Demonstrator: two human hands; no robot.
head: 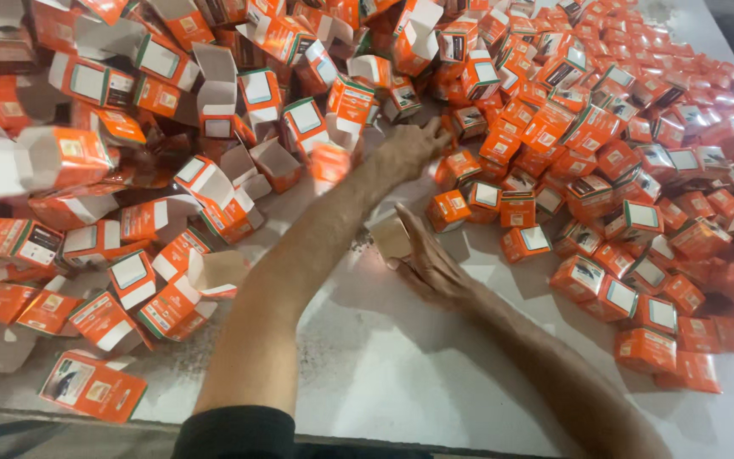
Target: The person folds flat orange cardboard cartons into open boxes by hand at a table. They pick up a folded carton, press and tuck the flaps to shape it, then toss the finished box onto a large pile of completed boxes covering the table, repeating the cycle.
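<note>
Cartons cover the grey worktable [435, 374]: open, empty ones heaped left, closed ones massed right. The left hand [409, 149] reaches far, fingers spread, grasping nothing visible. The right hand [426, 263] lies loosely open against a small orange-and-white cardboard carton [391, 240], steadying it near centre.

Orange cartons, two hands, one table: stock count

Small closed orange cartons [605, 153] are lying heaped at right, far too many to count singly, well over a hundred showing. Larger orange cartons with open white flaps [214, 102] are piling at left, several dozen showing, the exact number not countable. One open carton [391, 238] is sitting against the right hand [426, 263]. Two hands are showing: the left hand [409, 149] and the right. One sleeve [235, 433], dark, is showing. One pale table [401, 374] is carrying everything.
</note>
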